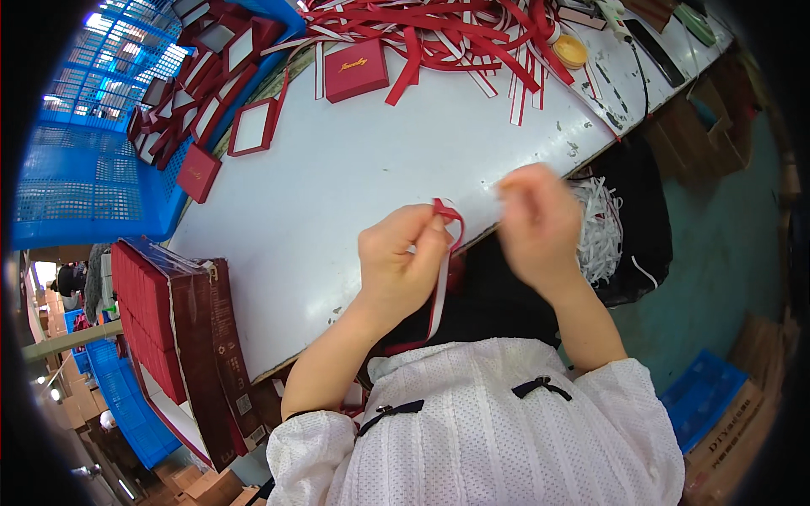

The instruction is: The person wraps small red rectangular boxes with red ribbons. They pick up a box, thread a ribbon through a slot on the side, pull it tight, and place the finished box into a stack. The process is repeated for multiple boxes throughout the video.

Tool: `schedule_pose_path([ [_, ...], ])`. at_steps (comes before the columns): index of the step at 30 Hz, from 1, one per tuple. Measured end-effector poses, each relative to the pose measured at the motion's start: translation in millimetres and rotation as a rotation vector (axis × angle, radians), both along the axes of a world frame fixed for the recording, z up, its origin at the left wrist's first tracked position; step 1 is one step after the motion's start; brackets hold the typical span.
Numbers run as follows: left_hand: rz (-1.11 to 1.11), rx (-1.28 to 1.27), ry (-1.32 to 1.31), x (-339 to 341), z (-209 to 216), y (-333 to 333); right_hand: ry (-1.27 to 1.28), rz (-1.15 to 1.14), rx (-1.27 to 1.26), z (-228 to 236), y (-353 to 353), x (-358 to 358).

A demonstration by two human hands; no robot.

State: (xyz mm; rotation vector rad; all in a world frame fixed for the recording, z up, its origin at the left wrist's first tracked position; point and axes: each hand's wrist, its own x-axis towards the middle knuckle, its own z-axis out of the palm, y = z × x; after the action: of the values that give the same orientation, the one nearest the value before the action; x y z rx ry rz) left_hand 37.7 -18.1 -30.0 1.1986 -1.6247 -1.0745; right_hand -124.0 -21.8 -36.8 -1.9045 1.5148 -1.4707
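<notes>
My left hand is closed in a pinch over the white table's front edge. Thumb and fingertips grip a ribbon, red on one face and white on the other. The ribbon makes a small loop above the fingers, and a tail hangs down toward my lap. To the right of it, apart from the ribbon, my right hand is raised with curled fingers. Motion blurs those fingers, so whether they hold anything does not show.
Red-and-white ribbons lie heaped at the table's far side, beside a red box. Open red boxes fill a blue crate at left. A carton holds red boxes. White strips sit in a black bag at right.
</notes>
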Motion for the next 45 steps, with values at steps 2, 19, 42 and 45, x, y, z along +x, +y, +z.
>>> schedule_pose_path([
  [2, 0.142, 0.148, 0.322, 4, -8, 3, -1.109, 0.104, 0.291, -12, -3, -26],
  [19, 0.259, 0.054, 0.524, 19, -31, 24, -1.045, 0.023, 0.383, -33, -7, -19],
  [42, -0.002, 0.146, 0.432, 54, 29, 26, 0.003, -0.040, 0.082, -7, 8, -24],
  [45, -0.206, 0.160, 0.416, 23, 36, 12, 0.335, 0.229, -0.207, 19, 16, 11],
])
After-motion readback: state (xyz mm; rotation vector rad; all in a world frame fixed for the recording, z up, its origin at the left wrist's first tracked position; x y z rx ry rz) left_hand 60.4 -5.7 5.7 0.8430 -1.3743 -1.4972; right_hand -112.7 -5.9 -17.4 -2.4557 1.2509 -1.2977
